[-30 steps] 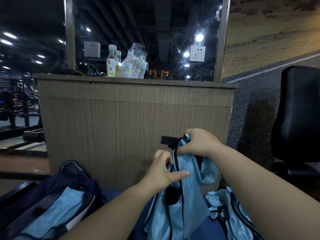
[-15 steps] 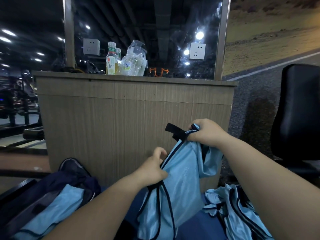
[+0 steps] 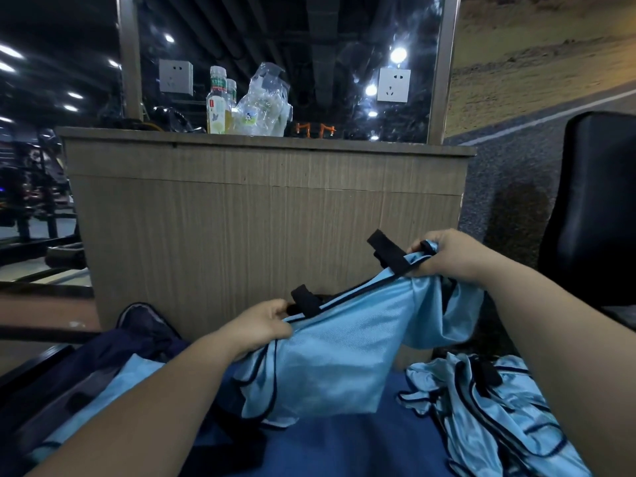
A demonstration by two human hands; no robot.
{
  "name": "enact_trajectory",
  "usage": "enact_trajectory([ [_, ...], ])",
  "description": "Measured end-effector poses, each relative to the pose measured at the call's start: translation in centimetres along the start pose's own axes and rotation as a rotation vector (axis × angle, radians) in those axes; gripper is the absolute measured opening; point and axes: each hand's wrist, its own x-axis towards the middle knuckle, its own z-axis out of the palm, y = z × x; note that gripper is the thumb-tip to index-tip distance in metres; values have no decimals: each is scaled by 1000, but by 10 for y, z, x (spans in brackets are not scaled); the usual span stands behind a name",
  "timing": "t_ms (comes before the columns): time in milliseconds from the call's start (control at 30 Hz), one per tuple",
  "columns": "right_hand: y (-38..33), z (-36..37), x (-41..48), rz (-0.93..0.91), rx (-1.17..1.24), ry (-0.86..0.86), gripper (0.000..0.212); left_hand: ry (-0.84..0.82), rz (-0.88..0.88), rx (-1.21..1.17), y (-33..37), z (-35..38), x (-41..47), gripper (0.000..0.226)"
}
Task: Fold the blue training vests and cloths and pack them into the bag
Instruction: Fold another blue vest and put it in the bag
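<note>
**Blue vest point(image 3: 344, 342) spread between both grips**

Wood-grain bench point(image 3: 261, 215) fills mid-frame behind it. We hold the vest up by its dark-trimmed top edge. A heap of vests point(image 3: 492, 404) lies at lower right; the dark bag point(image 3: 148, 339) sits lower left, light blue cloth point(image 3: 113, 387) inside. Our left grip point(image 3: 261, 325) pinches the edge at centre; our right grip point(image 3: 444, 256) curls round the bunched corner, right of centre.

Centre frame: vest point(image 3: 330, 352) — light blue, shiny, black piping, two black straps point(image 3: 389, 254) on its top edge — hangs spread, top edge slanting up to the right. Lower right: pile point(image 3: 488, 418) of like vests, crumpled. Lower left: bag point(image 3: 137, 342), dark navy, open; a blue cloth point(image 3: 113, 383) lies in it.
</note>
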Motion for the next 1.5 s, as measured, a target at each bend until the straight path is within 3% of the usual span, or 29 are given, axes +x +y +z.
enact_trajectory([
  [100,14,0,0,81,-42,-64,29,-9,-7,73,-3,0,0,29],
  [267,39,5,2,157,-221,-188,33,-26,-3,204,1,-1,-1,13],
  [400,64,15,7,186,-405,-287,47,-149,-27,558,-4,-16,2,17],
  [533,91,25,15,200,-557,-333,63,-49,8,873,-20,-43,15,24],
  [600,103,33,19,181,-648,-300,61,31,49,903,-27,-58,18,21],
  [733,102,50,17,33,-694,-23,28,235,219,1090,-33,-86,20,23],
  [833,104,72,9,-84,-626,-33,36,231,463,1365,-56,-102,12,38],
  [900,116,92,-1,-57,-430,-152,59,143,415,1530,-82,-103,0,51],
  [967,139,118,-15,28,-251,-191,61,-117,69,1646,-101,-95,-15,49],
  [1033,160,144,-31,174,-177,-230,40,-411,-446,1571,-113,-82,-28,52],
  [1067,170,155,-38,230,-161,-259,39,-464,-579,1542,-114,-75,-30,58],
  [1167,194,173,-55,330,-186,-359,44,-445,-682,1682,-107,-53,-24,73],
  [1233,204,170,-62,326,-237,-398,40,-419,-660,1760,-102,-36,-10,76],
  [1300,212,164,-66,312,-201,-418,36,-326,-477,1687,-95,-11,7,59],
  [1400,219,158,-70,334,-213,-559,60,-280,-226,1382,-99,35,25,38],
  [1500,227,154,-69,321,-274,-658,74,-285,-169,1180,-117,73,34,40],
])
